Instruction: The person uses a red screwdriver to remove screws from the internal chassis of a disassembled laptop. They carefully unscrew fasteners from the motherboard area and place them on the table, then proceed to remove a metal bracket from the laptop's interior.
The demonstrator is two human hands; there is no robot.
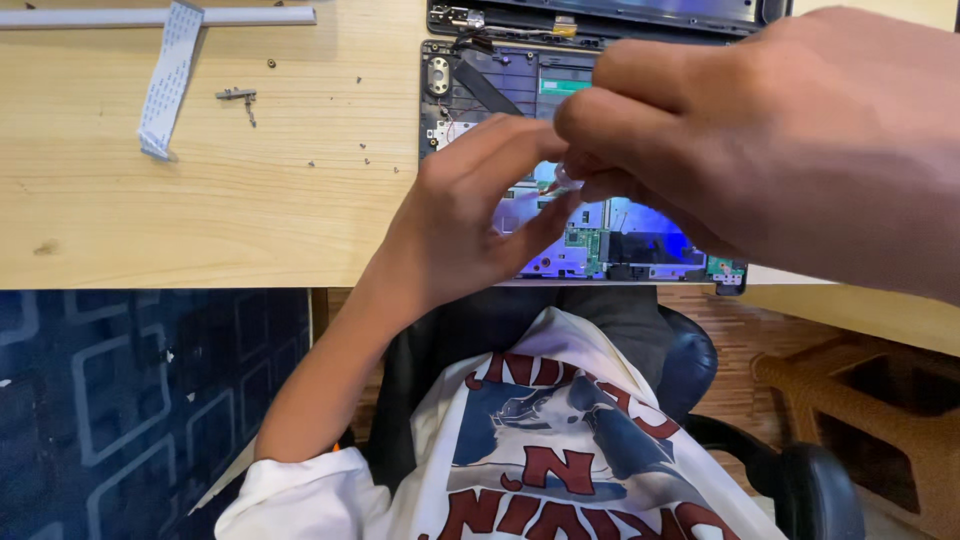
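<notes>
— Over the opened laptop base, at the near edge of the wooden desk, both hands meet. See them?

— Yes. The left hand comes up from below, its fingers curled in, thumb and fingertips pressed together around a small pale piece. The right hand reaches in from the right, close to the camera, and its fingertips pinch the same piece from the other side.

— What is the piece?

— Too small and too covered to tell. It is whitish, held just above the laptop's inner boards, which glow blue and show green circuit parts.

— And the rest of the desk?

— To the left, well apart from the hands, a flat white ribbon cable lies diagonally, its upper end over a long pale strip along the far edge. Beside it lies a small metal bracket, with a few tiny screws scattered nearer the laptop.

— The person is seated?

— In a black chair, wearing a white printed shirt.
</notes>
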